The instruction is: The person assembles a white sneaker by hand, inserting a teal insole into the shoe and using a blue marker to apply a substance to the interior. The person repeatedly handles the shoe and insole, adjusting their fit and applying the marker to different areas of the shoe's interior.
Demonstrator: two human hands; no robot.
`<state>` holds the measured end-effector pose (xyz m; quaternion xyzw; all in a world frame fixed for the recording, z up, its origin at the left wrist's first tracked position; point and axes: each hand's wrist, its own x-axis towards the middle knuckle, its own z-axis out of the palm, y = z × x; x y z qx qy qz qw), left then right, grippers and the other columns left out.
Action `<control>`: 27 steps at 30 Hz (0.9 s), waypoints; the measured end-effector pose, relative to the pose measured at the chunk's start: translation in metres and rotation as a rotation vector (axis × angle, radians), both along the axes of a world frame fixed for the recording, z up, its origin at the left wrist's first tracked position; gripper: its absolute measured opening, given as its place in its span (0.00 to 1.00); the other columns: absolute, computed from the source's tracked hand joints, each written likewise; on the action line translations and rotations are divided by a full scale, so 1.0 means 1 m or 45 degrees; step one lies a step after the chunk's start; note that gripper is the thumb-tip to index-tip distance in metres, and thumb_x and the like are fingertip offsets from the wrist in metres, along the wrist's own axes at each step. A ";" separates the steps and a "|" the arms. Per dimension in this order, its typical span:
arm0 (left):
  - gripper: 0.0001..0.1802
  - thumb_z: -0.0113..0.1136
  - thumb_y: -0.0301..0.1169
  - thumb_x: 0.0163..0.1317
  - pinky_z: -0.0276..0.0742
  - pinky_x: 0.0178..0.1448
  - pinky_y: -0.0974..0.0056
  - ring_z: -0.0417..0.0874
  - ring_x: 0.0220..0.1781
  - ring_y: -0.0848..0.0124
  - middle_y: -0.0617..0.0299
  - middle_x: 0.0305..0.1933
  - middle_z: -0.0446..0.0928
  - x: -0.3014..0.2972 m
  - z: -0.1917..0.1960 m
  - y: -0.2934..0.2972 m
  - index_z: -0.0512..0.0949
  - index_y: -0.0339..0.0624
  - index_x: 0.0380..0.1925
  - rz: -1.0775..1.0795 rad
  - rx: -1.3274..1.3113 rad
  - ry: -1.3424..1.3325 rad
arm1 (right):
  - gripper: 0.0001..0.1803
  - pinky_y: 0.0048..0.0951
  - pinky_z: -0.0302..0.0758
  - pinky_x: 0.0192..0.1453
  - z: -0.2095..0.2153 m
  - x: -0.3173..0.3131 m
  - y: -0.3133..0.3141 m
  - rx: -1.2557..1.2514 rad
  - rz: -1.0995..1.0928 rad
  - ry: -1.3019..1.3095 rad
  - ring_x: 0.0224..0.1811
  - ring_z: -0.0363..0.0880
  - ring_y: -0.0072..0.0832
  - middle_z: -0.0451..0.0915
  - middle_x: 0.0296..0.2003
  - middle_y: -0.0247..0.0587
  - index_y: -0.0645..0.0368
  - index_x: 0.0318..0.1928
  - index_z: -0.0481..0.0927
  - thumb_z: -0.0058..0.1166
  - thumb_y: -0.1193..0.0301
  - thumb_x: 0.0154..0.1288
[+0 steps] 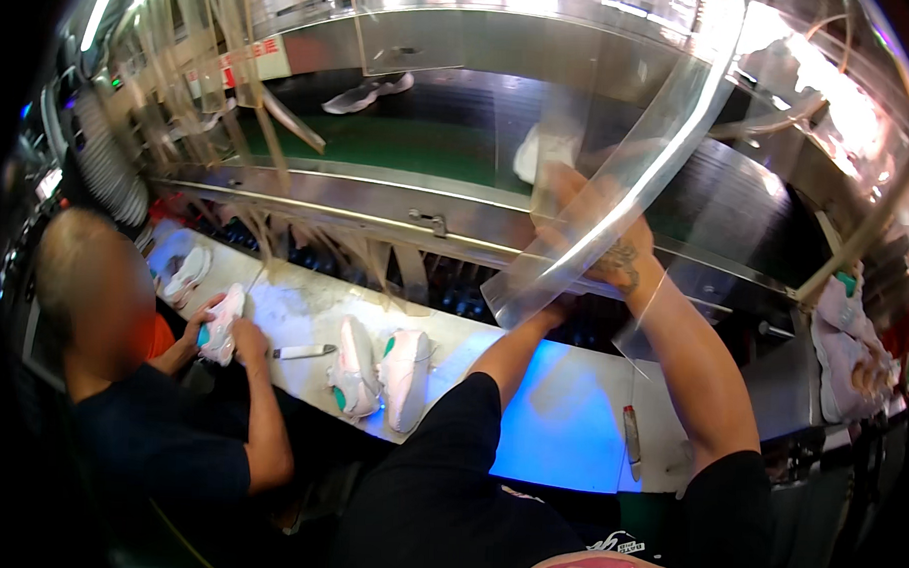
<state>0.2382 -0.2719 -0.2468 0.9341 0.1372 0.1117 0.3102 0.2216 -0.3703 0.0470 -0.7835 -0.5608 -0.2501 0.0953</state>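
Observation:
Both my arms reach forward over the bench into hanging clear plastic strips [618, 180]. My right hand [599, 224], with a tattoo near the wrist, is stretched over the conveyor's metal edge. Its blurred fingers are at a whitish shoe [531, 154] on the conveyor side; the strip and motion smear hide whether they grip it. Lower and to the left, my left hand [556, 310] is mostly covered by the strip, so its fingers cannot be made out. Two pale shoes with green patches, one [355, 369] beside the other [405, 380], stand on the bench left of my left arm.
Behind a metal rail [377, 213] runs a dark conveyor [461, 109] carrying another shoe [369, 94]. At left a co-worker [170, 414] holds a shoe [221, 326]. A white pen-like tool [305, 351] and a utility knife [631, 440] lie on the bench [560, 418]. Shoes [845, 348] stand far right.

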 end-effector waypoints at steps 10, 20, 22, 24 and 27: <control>0.55 0.79 0.36 0.51 0.76 0.77 0.47 0.76 0.75 0.39 0.35 0.76 0.72 -0.225 0.062 -0.022 0.64 0.32 0.79 -0.027 -0.306 -0.097 | 0.24 0.42 0.77 0.42 -0.037 -0.034 -0.052 0.737 0.298 0.296 0.38 0.79 0.45 0.79 0.36 0.46 0.56 0.54 0.91 0.78 0.77 0.55; 0.49 0.79 0.33 0.59 0.89 0.55 0.47 0.82 0.59 0.36 0.28 0.74 0.67 -0.400 0.070 -0.090 0.65 0.34 0.78 -0.156 0.326 0.105 | 0.26 0.41 0.72 0.43 -0.279 -0.251 -0.262 0.238 0.022 0.833 0.37 0.74 0.39 0.72 0.35 0.38 0.53 0.55 0.91 0.71 0.78 0.51; 0.44 0.81 0.33 0.58 0.86 0.58 0.45 0.81 0.62 0.34 0.33 0.67 0.72 -0.389 0.094 -0.093 0.70 0.35 0.72 -0.136 0.329 0.240 | 0.28 0.41 0.73 0.44 -0.277 -0.274 -0.268 0.238 -0.019 0.881 0.37 0.74 0.39 0.72 0.35 0.38 0.52 0.57 0.90 0.72 0.77 0.51; 0.35 0.82 0.33 0.56 0.83 0.58 0.46 0.81 0.57 0.39 0.38 0.61 0.76 -0.375 0.104 -0.082 0.77 0.35 0.63 -0.232 0.541 0.155 | 0.26 0.41 0.75 0.46 -0.281 -0.276 -0.267 0.262 -0.001 0.918 0.39 0.75 0.39 0.74 0.38 0.38 0.53 0.56 0.90 0.78 0.68 0.54; 0.22 0.80 0.33 0.57 0.81 0.58 0.49 0.80 0.54 0.47 0.47 0.52 0.81 -0.336 0.110 -0.074 0.86 0.37 0.49 -0.346 0.550 -0.104 | 0.25 0.39 0.78 0.48 -0.252 -0.270 -0.268 0.328 0.030 1.092 0.43 0.79 0.40 0.78 0.41 0.40 0.56 0.55 0.90 0.81 0.58 0.60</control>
